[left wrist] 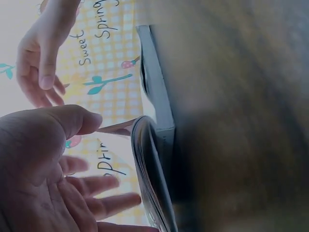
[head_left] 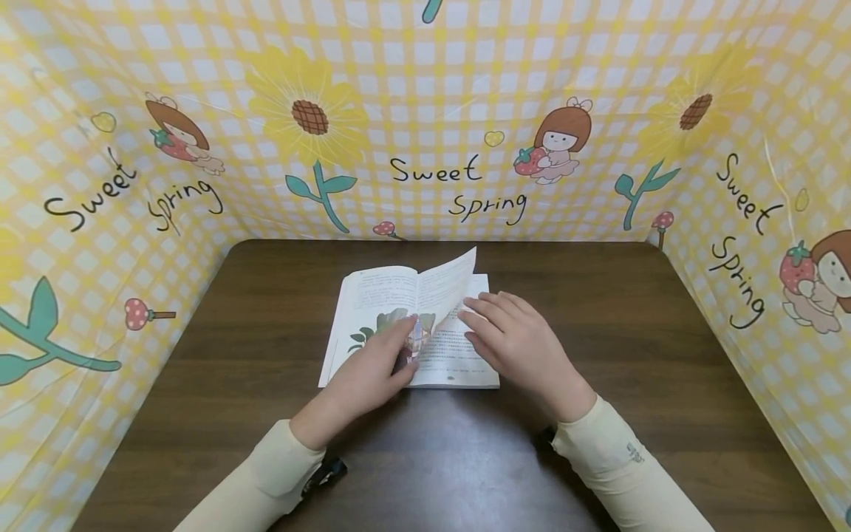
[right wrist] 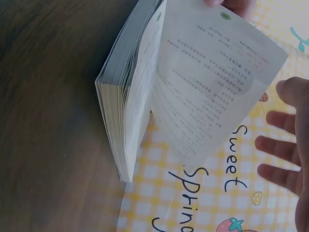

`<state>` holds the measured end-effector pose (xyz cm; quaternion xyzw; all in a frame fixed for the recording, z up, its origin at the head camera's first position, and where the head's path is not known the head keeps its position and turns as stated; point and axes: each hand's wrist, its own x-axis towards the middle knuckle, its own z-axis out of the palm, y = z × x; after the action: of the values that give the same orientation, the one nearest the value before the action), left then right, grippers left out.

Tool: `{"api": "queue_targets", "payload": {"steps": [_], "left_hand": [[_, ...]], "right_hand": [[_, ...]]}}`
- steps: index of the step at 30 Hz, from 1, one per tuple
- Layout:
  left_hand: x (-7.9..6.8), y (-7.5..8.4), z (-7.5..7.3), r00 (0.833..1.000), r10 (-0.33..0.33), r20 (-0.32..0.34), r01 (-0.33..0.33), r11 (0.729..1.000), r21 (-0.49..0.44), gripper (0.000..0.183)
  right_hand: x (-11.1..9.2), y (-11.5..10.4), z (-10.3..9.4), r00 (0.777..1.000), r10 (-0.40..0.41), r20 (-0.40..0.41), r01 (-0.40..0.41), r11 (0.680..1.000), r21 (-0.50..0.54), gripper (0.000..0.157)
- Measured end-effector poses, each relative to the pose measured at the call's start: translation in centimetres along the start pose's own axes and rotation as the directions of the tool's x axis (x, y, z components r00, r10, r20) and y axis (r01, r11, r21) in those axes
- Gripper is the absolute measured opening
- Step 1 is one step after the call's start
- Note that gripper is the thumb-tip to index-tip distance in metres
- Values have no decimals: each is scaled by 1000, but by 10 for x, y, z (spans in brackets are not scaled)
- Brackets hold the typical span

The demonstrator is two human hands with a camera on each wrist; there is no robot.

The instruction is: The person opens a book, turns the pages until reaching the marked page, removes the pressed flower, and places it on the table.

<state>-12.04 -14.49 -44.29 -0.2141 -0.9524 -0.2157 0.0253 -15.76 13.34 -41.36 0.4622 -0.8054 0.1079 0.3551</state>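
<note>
An open book (head_left: 372, 284) lies on the dark wooden table, its left page showing text and a picture of green leaves. One page (head_left: 447, 275) stands lifted from the right half, its free corner raised. My left hand (head_left: 368, 362) is over the lower middle of the book. In the left wrist view its thumb (left wrist: 84, 121) touches the edge of the lifted page, and the other fingers spread apart on the opposite side. My right hand (head_left: 521, 332) hovers at the book's right side, fingers loosely bent beside the raised page (right wrist: 217, 82) and holding nothing.
The wooden table (head_left: 598, 310) extends around the book. A yellow checked cloth (head_left: 425, 96) with flowers and "Sweet Spring" lettering walls the back and both sides. A dark wrist strap (head_left: 323, 473) shows under the left sleeve.
</note>
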Motion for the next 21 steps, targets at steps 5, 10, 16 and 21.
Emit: {"api": "queue_targets", "payload": {"steps": [5, 10, 16, 21], "left_hand": [[0, 1, -6, 996, 8, -92, -6, 1000, 29, 90], [1, 0, -13, 983, 52, -177, -34, 994, 101, 98], [0, 0, -20, 972, 64, -228, -31, 989, 145, 100], [-4, 5, -29, 963, 81, -256, -34, 982, 186, 102]], "right_hand": [[-1, 3, 0, 993, 84, 77, -82, 996, -28, 42], [-3, 5, 3, 969, 156, 193, -151, 988, -38, 55], [-8, 5, 7, 880, 236, 413, -233, 971, -58, 67], [-11, 5, 10, 822, 258, 508, -259, 963, -70, 71]]}}
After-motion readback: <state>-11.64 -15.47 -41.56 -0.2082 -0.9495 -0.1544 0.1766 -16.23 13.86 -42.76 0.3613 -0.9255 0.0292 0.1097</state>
